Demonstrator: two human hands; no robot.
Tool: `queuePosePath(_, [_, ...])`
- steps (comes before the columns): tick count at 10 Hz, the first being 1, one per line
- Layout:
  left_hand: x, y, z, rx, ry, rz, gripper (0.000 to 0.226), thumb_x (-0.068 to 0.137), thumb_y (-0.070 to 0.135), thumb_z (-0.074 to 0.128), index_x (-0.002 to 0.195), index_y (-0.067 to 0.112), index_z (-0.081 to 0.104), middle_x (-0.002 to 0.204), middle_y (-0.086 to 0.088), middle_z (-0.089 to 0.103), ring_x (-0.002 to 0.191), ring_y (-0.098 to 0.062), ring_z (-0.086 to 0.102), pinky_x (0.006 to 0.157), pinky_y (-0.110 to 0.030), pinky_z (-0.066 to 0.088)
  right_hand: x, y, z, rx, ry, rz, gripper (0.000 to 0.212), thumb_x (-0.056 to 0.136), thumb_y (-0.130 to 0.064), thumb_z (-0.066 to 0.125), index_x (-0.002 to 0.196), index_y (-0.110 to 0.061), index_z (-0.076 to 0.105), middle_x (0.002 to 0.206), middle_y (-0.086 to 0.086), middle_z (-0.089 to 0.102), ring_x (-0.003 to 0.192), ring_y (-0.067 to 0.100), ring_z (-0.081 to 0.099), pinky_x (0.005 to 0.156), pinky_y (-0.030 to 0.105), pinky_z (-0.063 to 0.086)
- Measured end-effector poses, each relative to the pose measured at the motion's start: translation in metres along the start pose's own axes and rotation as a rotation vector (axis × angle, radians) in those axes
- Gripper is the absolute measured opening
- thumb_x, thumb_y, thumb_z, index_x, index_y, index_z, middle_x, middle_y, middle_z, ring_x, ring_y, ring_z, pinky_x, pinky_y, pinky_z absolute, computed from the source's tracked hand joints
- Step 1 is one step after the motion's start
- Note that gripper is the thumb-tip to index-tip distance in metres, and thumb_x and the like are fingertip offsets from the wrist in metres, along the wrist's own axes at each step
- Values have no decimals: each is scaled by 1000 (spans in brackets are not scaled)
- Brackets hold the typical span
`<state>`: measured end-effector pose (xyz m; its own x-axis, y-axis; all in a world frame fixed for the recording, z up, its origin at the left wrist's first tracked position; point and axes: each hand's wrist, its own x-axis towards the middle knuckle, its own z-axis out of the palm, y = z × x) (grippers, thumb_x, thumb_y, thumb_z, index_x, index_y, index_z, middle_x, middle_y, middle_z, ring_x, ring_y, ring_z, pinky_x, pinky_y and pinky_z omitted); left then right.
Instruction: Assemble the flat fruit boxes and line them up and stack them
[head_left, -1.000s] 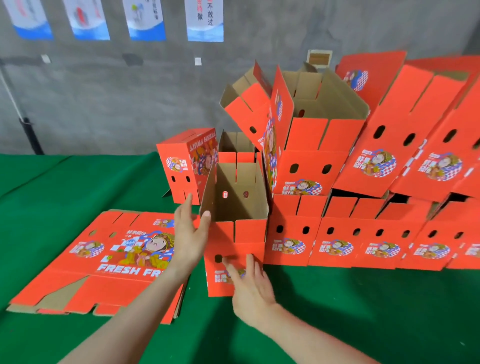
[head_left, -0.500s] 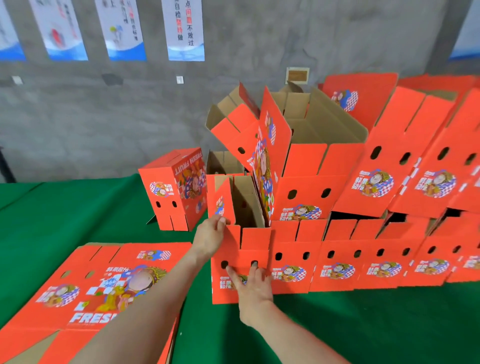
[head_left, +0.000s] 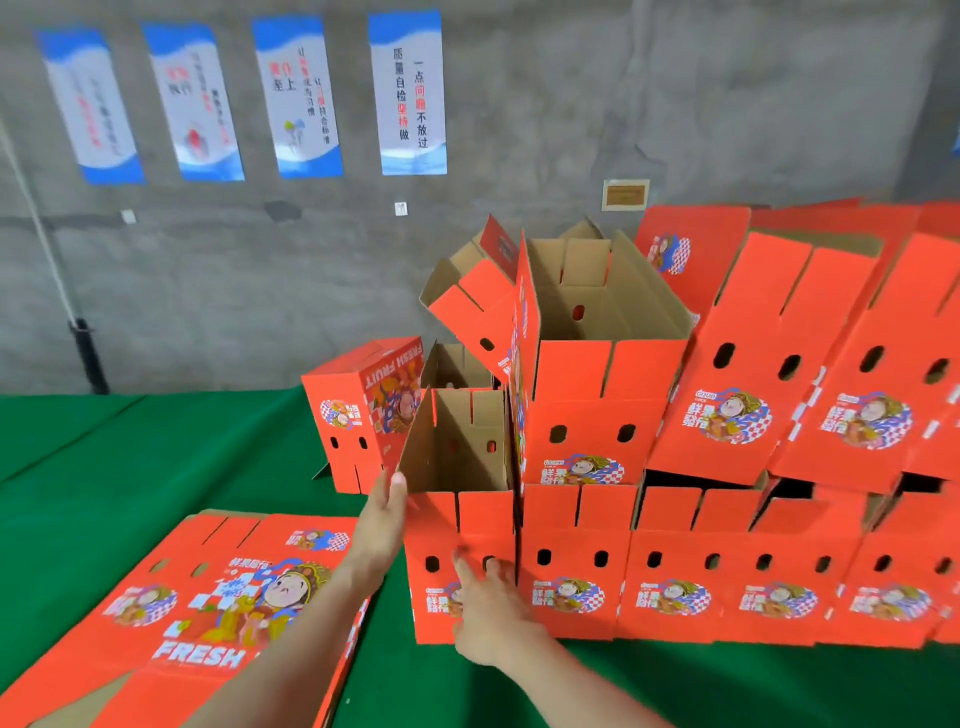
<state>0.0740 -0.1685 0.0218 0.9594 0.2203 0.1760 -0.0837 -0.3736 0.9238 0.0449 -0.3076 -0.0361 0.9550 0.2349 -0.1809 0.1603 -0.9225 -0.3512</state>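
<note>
Since the open box (head_left: 483, 519) stands at the left end of the bottom row on the green table (head_left: 130, 457), touching its neighbour (head_left: 576, 551), the step is squaring it up. The left hand (head_left: 382, 519), fingers straight, presses its left wall, and the right hand (head_left: 488, 608), uncurled, pushes its front face. Push low and evenly, I judge, since the upper boxes (head_left: 587, 374) lean loosely. Free room lies leftward, above the flat blanks (head_left: 208, 597).

Boxes across my tabletop (head_left: 130, 457)

I see the open box (head_left: 457, 525) at the left end of a row of boxes (head_left: 727, 571), upper boxes (head_left: 597, 415) stacked on that row, a flat stack (head_left: 208, 597) front-left, an upright box (head_left: 353, 415) behind
</note>
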Motion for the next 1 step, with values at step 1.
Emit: queuePosePath(1, [-38, -18, -2, 76, 241, 10, 43, 98, 18, 49, 139, 6, 43, 143, -16, 45, 126, -27, 48, 106, -36, 36, -19, 7, -11, 181, 56, -125, 63, 92, -21, 57, 147, -28, 27, 154, 6, 21, 140, 29, 26, 117, 41, 25])
